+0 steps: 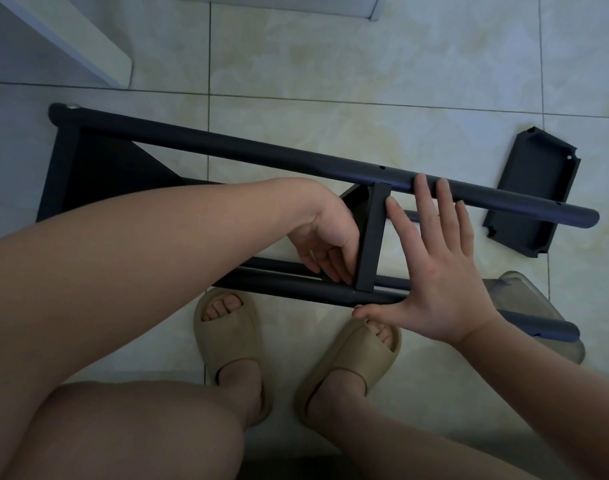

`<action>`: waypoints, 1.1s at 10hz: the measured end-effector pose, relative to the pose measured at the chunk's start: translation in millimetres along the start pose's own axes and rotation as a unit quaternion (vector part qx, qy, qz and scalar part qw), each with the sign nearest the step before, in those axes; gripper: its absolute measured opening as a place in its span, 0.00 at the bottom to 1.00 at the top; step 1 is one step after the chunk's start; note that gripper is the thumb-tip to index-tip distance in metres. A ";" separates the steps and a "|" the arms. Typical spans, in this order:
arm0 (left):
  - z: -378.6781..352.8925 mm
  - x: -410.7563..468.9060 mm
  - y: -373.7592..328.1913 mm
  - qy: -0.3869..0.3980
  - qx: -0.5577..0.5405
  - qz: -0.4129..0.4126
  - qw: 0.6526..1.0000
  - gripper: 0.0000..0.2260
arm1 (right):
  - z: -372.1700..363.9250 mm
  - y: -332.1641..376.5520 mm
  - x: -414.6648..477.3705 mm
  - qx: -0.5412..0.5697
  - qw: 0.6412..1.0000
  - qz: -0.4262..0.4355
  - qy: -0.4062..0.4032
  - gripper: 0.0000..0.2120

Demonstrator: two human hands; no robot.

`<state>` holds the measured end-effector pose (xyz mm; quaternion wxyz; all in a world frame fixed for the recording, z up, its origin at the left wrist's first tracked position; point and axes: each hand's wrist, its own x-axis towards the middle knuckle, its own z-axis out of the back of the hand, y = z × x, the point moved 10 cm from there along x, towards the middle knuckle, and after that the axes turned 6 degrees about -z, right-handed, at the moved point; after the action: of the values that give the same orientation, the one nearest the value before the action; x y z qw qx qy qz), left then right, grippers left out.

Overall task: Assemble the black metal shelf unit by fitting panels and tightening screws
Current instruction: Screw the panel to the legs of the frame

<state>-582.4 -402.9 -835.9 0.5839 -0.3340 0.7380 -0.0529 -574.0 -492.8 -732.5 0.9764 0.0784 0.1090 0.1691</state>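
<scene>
The right hand (445,271) is spread wide and flat and grips nothing: its straight fingers (422,192) reach up onto the upper pole (227,142), while the thumb (372,311) presses at the lower pole (296,292). Spanning the two poles like this probably braces them at the right spacing so that the middle panel (369,237) stays seated between them. The left hand (327,242) comes in from the other side with its fingers bent, fingertips against the foot of that panel where it meets the lower pole. Whether it pinches a screw or only steadies the joint cannot be told. The shelf unit (98,161) lies on its side on the tiled floor (331,64), just in front of the person's feet, which likely makes the joints easier to reach from a seated position. Three poles show: the upper one, the lower one, and a third pole (279,264) just behind the lower. Three panels show as well: an end panel (58,168) already fitted at the left, the middle one being worked on, and a loose panel (531,195) lying on the floor beyond the right end of the upper pole, seemingly waiting its turn. Two beige slippers (233,341) sit under the lower pole, and one clear plastic object (525,289) stands at the right, under the lower pole's end.
</scene>
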 end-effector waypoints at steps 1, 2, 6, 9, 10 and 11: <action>-1.1 1.1 0.2 0.004 -0.009 -0.003 1.000 0.05 | 0.3 0.1 -0.2 -0.001 1.000 0.000 -0.003 0.61; -1.0 1.4 -0.4 0.005 -0.014 -0.011 1.000 0.06 | 1.1 0.6 -0.3 -0.002 1.000 0.001 -0.007 0.61; 1.9 -1.7 -2.0 0.006 -0.015 -0.034 0.999 0.15 | 0.2 -1.0 0.2 0.003 1.000 0.005 -0.011 0.61; -1.7 -2.4 -5.1 -0.003 -0.033 -0.047 0.998 0.14 | -1.1 -0.6 0.2 0.005 1.000 0.009 -0.012 0.60; -1.5 -3.1 -5.6 -0.006 -0.037 -0.056 0.998 0.15 | -0.8 -0.8 0.3 0.005 1.000 0.008 -0.012 0.60; -1.3 -2.6 -5.5 -0.010 -0.040 -0.058 0.997 0.15 | -0.7 -0.8 0.1 0.003 1.000 0.010 -0.013 0.60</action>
<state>-580.9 -406.1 -830.7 0.5733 -0.4000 0.7130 -0.0539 -573.9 -493.4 -733.4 0.9758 0.0850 0.0957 0.1771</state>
